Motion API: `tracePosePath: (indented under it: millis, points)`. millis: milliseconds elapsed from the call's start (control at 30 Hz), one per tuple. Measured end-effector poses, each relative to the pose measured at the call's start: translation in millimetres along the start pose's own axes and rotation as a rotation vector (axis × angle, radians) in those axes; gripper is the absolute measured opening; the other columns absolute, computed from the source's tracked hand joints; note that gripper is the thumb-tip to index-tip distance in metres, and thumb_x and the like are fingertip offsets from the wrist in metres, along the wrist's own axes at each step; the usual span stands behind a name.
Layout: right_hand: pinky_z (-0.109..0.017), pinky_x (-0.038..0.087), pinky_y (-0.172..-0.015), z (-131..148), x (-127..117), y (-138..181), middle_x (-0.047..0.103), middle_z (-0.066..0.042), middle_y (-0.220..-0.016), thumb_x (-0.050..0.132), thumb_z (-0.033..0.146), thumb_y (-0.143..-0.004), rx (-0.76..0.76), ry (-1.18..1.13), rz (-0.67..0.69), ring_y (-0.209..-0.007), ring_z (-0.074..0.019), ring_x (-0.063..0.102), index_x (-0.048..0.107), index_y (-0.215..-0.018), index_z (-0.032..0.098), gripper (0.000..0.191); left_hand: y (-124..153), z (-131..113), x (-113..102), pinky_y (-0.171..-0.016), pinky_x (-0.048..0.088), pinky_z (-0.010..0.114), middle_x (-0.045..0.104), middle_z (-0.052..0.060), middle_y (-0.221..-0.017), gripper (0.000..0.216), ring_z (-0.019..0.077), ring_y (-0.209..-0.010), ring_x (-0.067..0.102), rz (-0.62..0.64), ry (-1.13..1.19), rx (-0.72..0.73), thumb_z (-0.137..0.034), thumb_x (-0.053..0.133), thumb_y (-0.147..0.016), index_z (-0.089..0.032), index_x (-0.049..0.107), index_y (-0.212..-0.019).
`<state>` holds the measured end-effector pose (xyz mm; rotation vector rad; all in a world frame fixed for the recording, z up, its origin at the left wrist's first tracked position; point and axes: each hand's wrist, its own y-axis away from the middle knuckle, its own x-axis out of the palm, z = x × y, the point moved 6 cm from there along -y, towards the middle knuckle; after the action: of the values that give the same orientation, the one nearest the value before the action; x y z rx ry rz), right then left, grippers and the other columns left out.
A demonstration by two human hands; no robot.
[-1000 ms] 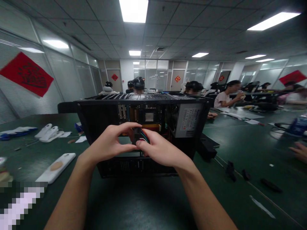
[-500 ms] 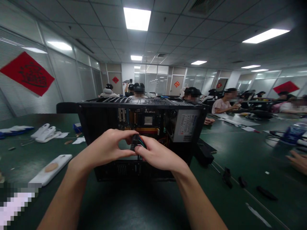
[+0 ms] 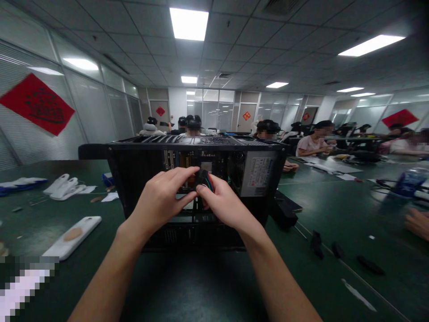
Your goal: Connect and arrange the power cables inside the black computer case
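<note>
Plug (image 3: 202,178) with coloured wires sits pinched between both hands, in front of the open computer case (image 3: 197,197) on the green table (image 3: 335,210). Left hand (image 3: 164,197) and right hand (image 3: 223,203) both clamp it with thumb and fingertips. Not yet seated in any socket; its wires run into the case. Power supply (image 3: 258,172) stays mounted at right.

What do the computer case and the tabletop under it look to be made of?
Computer case: apparently black-painted sheet metal, matte, with thin flat panels and a slotted, perforated top. Tabletop: dark green, smooth, slightly glossy surface that faintly reflects the ceiling lights; laminate or a mat, unclear which.
</note>
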<state>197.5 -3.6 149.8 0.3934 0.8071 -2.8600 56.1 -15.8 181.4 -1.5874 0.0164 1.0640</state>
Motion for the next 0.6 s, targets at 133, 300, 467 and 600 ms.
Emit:
tracePosePath:
  millis: [133,300,467,600]
  points:
    - [-0.027,0.045,-0.077,-5.1,-0.8,-4.9,0.063,0.000,-0.086,0.059,0.039,-0.089,-0.059,-0.064,-0.059,-0.080,-0.0147,0.055,0.063,-0.096,0.016,0.024,-0.8,-7.9,8.8,-0.088,0.051,0.037,0.073,0.011,-0.116,0.032,0.0251,-0.102,0.070,-0.089,-0.090,0.045,-0.022,0.059,-0.093,-0.018,0.062,-0.125]
    - [-0.030,0.047,-0.082,-25.7,-0.4,-9.9,0.065,-0.004,-0.089,0.045,0.055,-0.097,-0.022,-0.090,-0.137,-0.087,-0.0178,0.059,0.064,-0.096,0.015,0.044,2.5,-1.3,22.1,-0.084,0.052,0.036,0.076,0.008,-0.102,0.022,0.0220,-0.085,0.071,-0.178,-0.122,-0.045,-0.025,0.058,-0.094,-0.017,0.064,-0.114]
    - [-0.039,0.043,-0.105,-35.5,-16.0,-6.8,0.057,-0.013,-0.128,0.034,0.029,-0.102,-0.198,0.305,-0.342,-0.119,-0.0223,0.055,0.054,-0.134,0.019,0.039,8.4,25.3,42.7,-0.084,0.056,0.036,0.077,0.007,-0.098,0.013,0.0238,-0.089,0.072,-0.121,0.034,-0.219,-0.022,0.060,-0.091,-0.018,0.067,-0.102]
    - [-0.043,0.046,-0.105,-43.7,-12.1,-7.1,0.050,-0.015,-0.136,0.043,0.015,-0.095,-0.346,0.719,-0.208,-0.127,-0.0272,0.051,0.056,-0.137,0.022,0.045,14.2,41.7,67.9,-0.092,0.057,0.037,0.076,0.007,-0.108,0.020,0.0238,-0.102,0.072,-0.108,0.215,-0.240,-0.018,0.059,-0.090,-0.020,0.072,-0.105]
